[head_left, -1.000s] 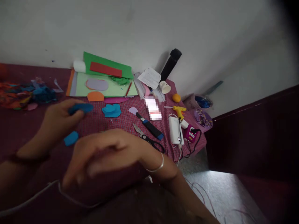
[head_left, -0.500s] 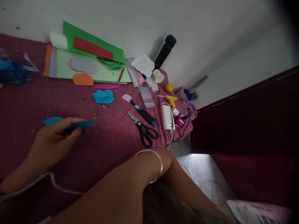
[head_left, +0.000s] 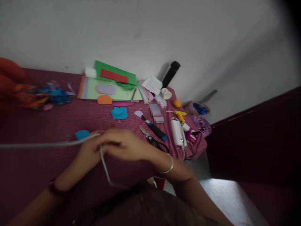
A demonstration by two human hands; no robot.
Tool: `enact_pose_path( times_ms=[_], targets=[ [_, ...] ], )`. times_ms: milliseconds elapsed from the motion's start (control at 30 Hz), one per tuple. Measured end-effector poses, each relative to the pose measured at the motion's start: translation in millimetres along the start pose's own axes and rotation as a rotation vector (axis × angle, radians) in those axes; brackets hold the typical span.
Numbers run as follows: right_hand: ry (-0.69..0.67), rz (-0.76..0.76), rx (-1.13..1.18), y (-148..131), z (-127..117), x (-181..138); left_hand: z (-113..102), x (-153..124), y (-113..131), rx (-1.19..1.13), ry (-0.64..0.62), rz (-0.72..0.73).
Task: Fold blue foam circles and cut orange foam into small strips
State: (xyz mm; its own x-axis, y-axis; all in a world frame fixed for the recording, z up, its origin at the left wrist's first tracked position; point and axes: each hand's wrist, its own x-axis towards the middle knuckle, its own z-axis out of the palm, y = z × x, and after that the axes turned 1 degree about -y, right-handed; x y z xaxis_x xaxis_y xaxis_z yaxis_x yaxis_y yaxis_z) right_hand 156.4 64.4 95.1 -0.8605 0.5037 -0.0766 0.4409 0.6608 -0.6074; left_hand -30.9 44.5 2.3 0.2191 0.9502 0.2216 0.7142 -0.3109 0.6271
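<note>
My right hand (head_left: 124, 144) is blurred and lies across my left hand (head_left: 90, 153) over the table's front part. Its closed fingers grip a white cable (head_left: 58, 145), which runs off to the left and also hangs down below the hands. The right hand covers the fingertips of the left, so what they hold is hidden. Just left of them is a blue leaf-shaped piece (head_left: 82, 135), seemingly lying on the cloth. Farther back lies a blue scalloped piece (head_left: 119, 113). Beyond my right wrist are black-handled scissors (head_left: 152, 140), partly behind the forearm.
A blue-and-black handled tool (head_left: 156, 129) lies beside the scissors. Rightward are a yellow glue gun (head_left: 180, 116), a white power bank (head_left: 178, 131) and cords. Coloured sheets (head_left: 89, 91) lie along the wall, with an orange cut piece (head_left: 104, 99). Bright scraps (head_left: 58, 95) sit at left.
The view has shifted, bringing in more of the left side. My right arm has moved up and forward, its hand now on the cable over my left hand. The blue piece held by my left hand is now hidden.
</note>
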Motion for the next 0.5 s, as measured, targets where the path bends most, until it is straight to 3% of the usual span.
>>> enact_pose_path(
  times_ms=[100, 267, 500],
  targets=[
    [0.282, 0.074, 0.034, 25, 1, 11, -2, 0, -2, -0.062, 0.052, 0.009],
    [0.246, 0.001, 0.029, 58, 22, 21, 4, -1, -2, -0.226, 0.105, -0.051],
    [0.287, 0.049, -0.003, 61, 39, 29, 16, -2, 4, -0.263, 0.103, -0.065]
  ],
)
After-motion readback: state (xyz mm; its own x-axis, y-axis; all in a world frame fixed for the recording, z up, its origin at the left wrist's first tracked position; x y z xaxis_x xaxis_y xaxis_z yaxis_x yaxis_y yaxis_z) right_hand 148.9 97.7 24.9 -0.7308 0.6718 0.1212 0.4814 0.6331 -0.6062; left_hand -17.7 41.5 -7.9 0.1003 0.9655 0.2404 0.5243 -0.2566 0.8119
